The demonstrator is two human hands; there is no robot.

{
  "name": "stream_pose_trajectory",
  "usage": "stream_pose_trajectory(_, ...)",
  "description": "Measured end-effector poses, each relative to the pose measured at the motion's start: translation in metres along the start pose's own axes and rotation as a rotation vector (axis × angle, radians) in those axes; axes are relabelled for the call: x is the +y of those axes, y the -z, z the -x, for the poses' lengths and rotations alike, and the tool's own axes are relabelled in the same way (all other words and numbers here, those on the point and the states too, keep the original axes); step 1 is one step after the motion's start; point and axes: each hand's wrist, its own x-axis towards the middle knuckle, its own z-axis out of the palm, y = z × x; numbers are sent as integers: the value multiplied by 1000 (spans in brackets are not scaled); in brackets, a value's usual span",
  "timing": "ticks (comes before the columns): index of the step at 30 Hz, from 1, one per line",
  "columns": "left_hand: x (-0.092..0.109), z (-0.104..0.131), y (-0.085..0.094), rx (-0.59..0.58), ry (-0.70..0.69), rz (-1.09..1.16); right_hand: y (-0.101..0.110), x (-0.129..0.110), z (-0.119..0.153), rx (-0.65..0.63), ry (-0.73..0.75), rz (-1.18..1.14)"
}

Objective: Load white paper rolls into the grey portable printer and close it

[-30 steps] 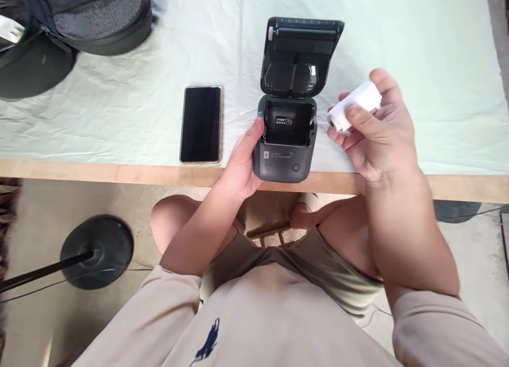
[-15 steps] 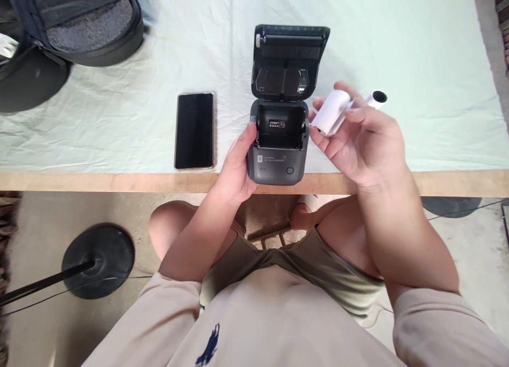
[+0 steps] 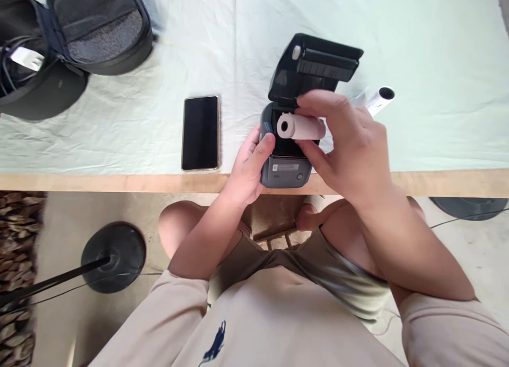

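Observation:
A small dark grey label printer (image 3: 287,177) stands near the table's front edge, its hinged lid (image 3: 318,59) raised. My left hand (image 3: 250,168) grips the printer's left side, thumb at the rim of the opening. Between the thumb and fingers of my right hand (image 3: 350,144) is a white paper roll (image 3: 304,127), lying sideways over the open compartment, its hollow core facing left. I cannot tell whether the roll touches the compartment floor. Behind my right hand lies a white tube with a dark end (image 3: 382,99).
A smartphone (image 3: 201,133) with a dark screen lies left of the printer. An open black case (image 3: 107,43) with a cable and white plug (image 3: 27,58) sits at the far left. The wooden table edge (image 3: 119,182) runs in front; a round black stand base (image 3: 115,255) is on the floor.
My right hand has turned over and brought the paper roll left, from beside the printer to over its compartment. The printer has turned slightly, its lid now angled to the right.

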Motion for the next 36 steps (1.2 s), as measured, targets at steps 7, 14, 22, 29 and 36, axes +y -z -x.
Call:
stream_pose_trajectory(7, -1, -1, 1, -12, 37, 30, 5, 12, 4, -111, -21, 140)
stream_pose_trajectory(14, -3, -2, 2, -27, 48, 18, -5, 9, 6, -32, -3, 163)
stream_pose_trajectory(22, 2, -4, 10, -45, 58, 76, -11, -1, 13, 37, 164, 87)
stream_pose_trajectory(29, 5, -3, 9, 18, 56, -4, -5, 0, 10, 59, 88, -146)
stream_pose_trajectory(36, 5, 1, 9, 6, 52, -51, -7, 1, 11, 214, -41, -372)
